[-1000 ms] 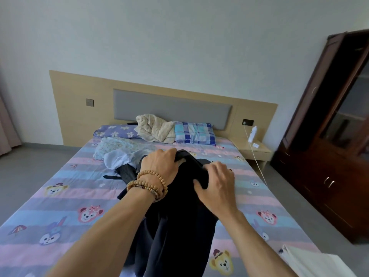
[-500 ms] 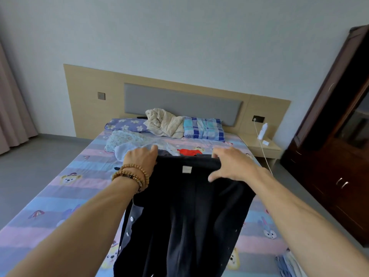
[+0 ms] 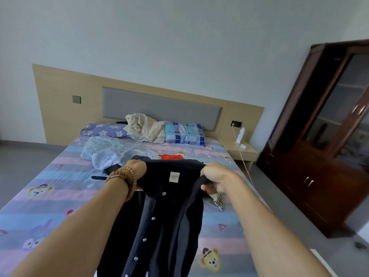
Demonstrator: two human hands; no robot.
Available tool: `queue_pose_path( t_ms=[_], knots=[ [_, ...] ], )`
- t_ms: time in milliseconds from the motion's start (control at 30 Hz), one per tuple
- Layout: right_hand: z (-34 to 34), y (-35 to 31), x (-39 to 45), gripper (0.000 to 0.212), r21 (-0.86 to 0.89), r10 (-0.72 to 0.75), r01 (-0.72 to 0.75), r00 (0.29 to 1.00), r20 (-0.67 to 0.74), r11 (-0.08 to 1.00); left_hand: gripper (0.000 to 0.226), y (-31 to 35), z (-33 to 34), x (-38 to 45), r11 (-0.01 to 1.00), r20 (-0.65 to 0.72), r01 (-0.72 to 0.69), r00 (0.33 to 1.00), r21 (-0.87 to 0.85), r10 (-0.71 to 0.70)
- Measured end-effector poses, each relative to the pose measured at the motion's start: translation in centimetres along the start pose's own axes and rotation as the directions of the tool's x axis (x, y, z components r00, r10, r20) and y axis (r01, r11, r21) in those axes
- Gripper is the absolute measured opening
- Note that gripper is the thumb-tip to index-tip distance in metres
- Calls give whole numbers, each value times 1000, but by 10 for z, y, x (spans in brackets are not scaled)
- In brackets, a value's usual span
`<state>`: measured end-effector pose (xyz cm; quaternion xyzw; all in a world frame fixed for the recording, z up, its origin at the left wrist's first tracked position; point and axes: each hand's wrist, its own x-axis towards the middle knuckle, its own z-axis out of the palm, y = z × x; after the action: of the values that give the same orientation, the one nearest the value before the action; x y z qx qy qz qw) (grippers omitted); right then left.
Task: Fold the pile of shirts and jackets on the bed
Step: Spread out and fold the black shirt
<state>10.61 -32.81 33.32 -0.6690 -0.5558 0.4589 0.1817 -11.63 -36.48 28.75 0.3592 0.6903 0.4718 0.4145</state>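
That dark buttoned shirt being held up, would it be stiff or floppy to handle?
Probably floppy: the dark shirt hangs in soft folds below the left hand and right hand. Likely light, since a pinch at each shoulder holds it. Its buttons may snag.

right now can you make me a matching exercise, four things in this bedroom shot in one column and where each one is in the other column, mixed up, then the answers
Things:
1. dark shirt
2. plaid pillow
3. white bottle
4. beaded bracelet

Places:
A. standing on the bedside table
B. around the left wrist
C. held up by its top edge in the left hand and the right hand
D. at the head of the bed, right of the cream blanket

Pairs: 1-C, 2-D, 3-A, 4-B
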Motion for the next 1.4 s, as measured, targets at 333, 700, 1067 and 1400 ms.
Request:
queue_pose_path(
  t_ms=[333,700,1067,1400],
  knots=[
    [-17,29,-47,33,11,-428,428,904,-4,904,29,31,-26,-52,689,58,-323,924,649,378],
    [-14,88,-88,43,-441,-755,618,465,-463,651,34,14,-15,-124,549,-58,-359,797,755,601],
    [22,81,-15,44,-381,-623,500,694,-362,778,37,-56,-2,-38,695,-170,-291,841,657,514],
    [122,94,188,78,-213,-244,232,969,-29,949,37,-150,24,179,772,-107,-134,962,621,252]
  ],
)
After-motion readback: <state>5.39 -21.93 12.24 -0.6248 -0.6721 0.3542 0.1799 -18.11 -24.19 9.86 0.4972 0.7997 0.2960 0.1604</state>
